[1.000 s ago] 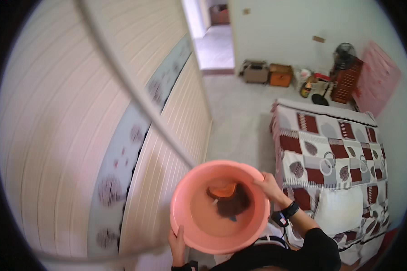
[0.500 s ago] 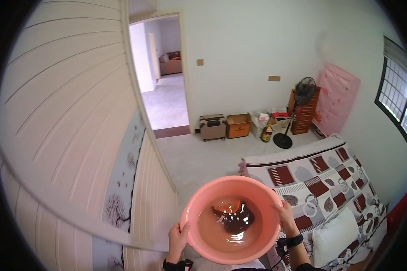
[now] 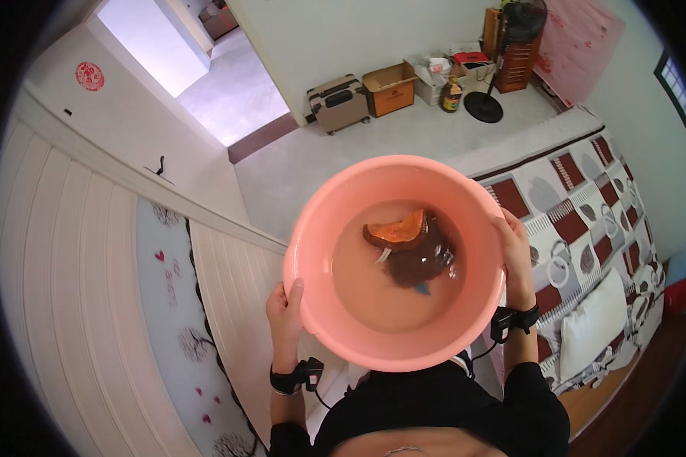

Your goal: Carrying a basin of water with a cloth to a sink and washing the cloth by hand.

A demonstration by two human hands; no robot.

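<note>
A round pink plastic basin (image 3: 312, 259) is held up in front of my body, its open top facing me. My left hand (image 3: 286, 312) grips the left rim, the thumb over the edge. On the opposite side my right hand (image 3: 515, 255) is closed around the right rim. Cloudy water (image 3: 370, 305) fills the lower part of the basin. In it lies a dark brown, soft-looking item (image 3: 423, 259) with an orange-brown part rising out; its kind is unclear. A small blue patch shows beside it under the water.
At right is a bed (image 3: 564, 221) with a patterned cover and a white pillow (image 3: 593, 324). A suitcase (image 3: 338, 104), a cardboard box (image 3: 389, 90), a bottle (image 3: 451, 95) and a standing fan (image 3: 484, 107) line the wall. A white door (image 3: 122, 114) stands beside the doorway.
The view has tilted downward and turned, so the basin sits higher in the picture and my torso shows. The item inside has shifted in the water. Both hands keep their hold.
</note>
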